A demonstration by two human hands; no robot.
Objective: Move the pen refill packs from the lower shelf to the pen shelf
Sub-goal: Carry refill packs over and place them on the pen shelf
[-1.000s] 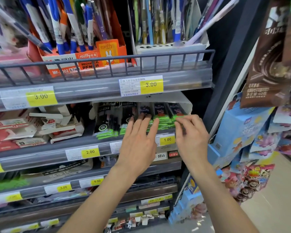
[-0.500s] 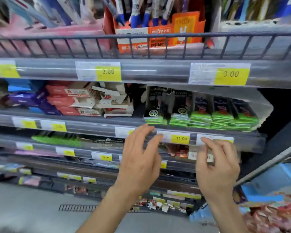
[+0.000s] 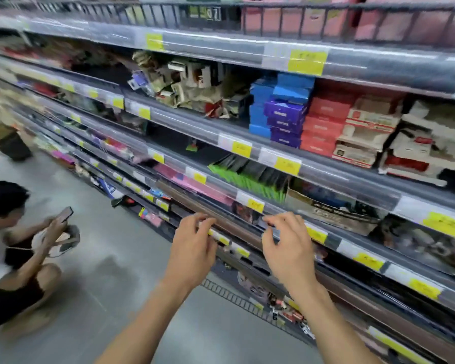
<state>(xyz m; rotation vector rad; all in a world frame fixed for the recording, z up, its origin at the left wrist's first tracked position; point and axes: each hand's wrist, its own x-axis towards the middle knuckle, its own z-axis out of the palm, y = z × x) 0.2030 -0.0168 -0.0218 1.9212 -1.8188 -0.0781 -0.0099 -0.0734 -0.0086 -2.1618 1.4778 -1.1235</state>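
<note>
Green and black pen refill packs point(image 3: 250, 177) lie in a row on a lower shelf, behind its clear front rail. My left hand point(image 3: 195, 248) and my right hand point(image 3: 286, 248) hover side by side just below and in front of those packs, near the price rail. Both have loosely curled fingers and hold nothing. The shelf point(image 3: 326, 177) where refill packs stood before runs across the upper right; those packs are out of view. The frame is blurred by motion.
Blue, purple and red boxes point(image 3: 294, 114) are stacked on the shelf above the packs. Yellow price tags point(image 3: 286, 165) line every rail. A person point(image 3: 19, 248) crouches on the grey floor at the left, holding a phone. A floor grate point(image 3: 237, 298) runs along the shelf base.
The view has swung left and down along the aisle. Both hands have dropped from the upper refill shelf to a lower rail. A crouching person has come into view.
</note>
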